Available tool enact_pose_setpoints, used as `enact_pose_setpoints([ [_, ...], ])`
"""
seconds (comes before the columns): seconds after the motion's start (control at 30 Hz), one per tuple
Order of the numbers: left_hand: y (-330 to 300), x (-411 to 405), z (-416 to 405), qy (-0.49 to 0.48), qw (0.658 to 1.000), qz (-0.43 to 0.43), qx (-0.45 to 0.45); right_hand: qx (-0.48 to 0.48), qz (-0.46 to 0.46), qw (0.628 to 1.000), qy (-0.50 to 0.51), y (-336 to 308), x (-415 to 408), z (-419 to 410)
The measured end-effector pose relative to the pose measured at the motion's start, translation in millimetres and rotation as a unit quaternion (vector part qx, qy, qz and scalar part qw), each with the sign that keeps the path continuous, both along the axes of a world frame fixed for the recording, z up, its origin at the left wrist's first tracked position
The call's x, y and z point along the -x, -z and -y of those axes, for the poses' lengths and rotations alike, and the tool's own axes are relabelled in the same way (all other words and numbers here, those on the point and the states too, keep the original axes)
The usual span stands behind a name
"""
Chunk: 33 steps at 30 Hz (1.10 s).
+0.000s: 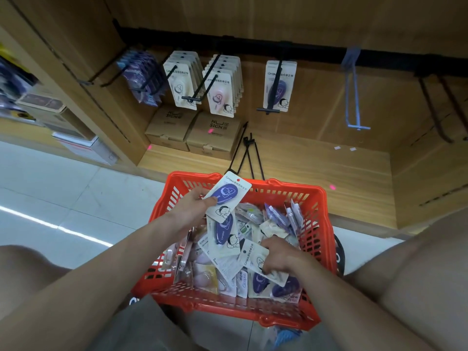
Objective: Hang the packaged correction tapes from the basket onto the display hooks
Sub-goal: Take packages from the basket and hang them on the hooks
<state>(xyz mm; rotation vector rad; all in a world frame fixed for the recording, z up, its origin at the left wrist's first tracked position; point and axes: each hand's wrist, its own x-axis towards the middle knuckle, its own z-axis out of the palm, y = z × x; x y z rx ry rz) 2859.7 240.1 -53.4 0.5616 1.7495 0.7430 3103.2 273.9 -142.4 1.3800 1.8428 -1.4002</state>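
A red plastic basket sits on the floor between my knees, filled with several packaged correction tapes. My left hand holds a carded purple correction tape above the basket's far left corner. My right hand grips another carded pack lying on the pile inside the basket. On the wooden back wall, black display hooks carry white packs, pink packs and one purple pack.
An empty blue-grey hook and black empty hooks hang to the right. Two brown cardboard boxes stand on the wooden shelf base. Loose black hooks lie on the shelf behind the basket. Stocked shelves stand at the left.
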Motion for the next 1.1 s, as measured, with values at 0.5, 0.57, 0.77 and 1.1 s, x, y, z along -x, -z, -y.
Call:
enact_pose_setpoints([
  [0.5, -3.2, 7.9, -8.6, -0.021, 0.999, -0.027, -0.033, 0.020, -0.110, 0.962, 0.250, -29.3, -17.4, -36.1],
  [0.57, -5.7, 13.9, -11.1, -0.028, 0.998, -0.043, -0.042, 0.028, -0.157, 0.952, 0.262, -51.0, -19.8, -46.6],
  [0.77, -9.3, 24.2, -11.7, 0.005, 0.996, -0.052, -0.073, 0.089, -0.302, 0.899, 0.303, -99.9, -15.0, -68.8],
  [1.1, -29.7, 1.7, -12.3, 0.075, 0.986, 0.037, -0.146, 0.088, -0.371, 0.850, 0.364, -118.7, 12.9, -83.6],
])
